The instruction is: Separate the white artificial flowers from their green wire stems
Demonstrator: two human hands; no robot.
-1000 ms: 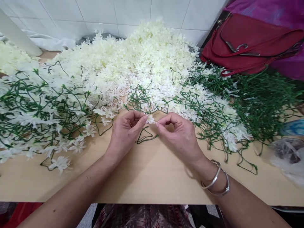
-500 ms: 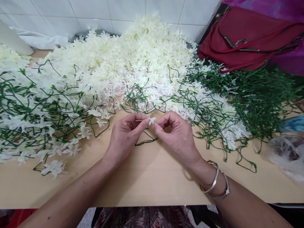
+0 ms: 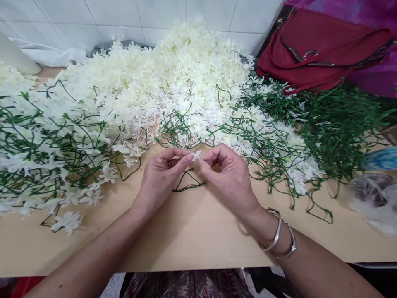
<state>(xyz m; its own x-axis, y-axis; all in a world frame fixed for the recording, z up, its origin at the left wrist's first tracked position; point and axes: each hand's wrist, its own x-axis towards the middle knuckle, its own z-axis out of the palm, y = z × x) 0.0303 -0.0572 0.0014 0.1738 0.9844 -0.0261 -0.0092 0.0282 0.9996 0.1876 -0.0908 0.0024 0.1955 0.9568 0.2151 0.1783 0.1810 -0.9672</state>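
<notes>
A small white artificial flower (image 3: 196, 156) is pinched between the fingertips of both my hands, just above the table. My left hand (image 3: 164, 169) is closed with thumb and forefinger on one side of it. From the other side, my right hand (image 3: 228, 176) grips it the same way, its other fingers curled. Below the fingertips a bent green artificial stem (image 3: 190, 186) lies on the tabletop, touched by neither hand as far as I can see. Behind the hands rises a big heap of loose white artificial flowers (image 3: 186, 70).
White flowers on green stems (image 3: 56, 153) are piled at the left. Loose green stems (image 3: 335, 124) lie at the right, below a red handbag (image 3: 325, 45). A clear plastic bag (image 3: 372, 198) sits at the right edge. A tiled wall (image 3: 118, 14) closes off the back.
Both hands have barely moved and still hold the flower; its petals now point more upward. The whole view has shifted slightly.
</notes>
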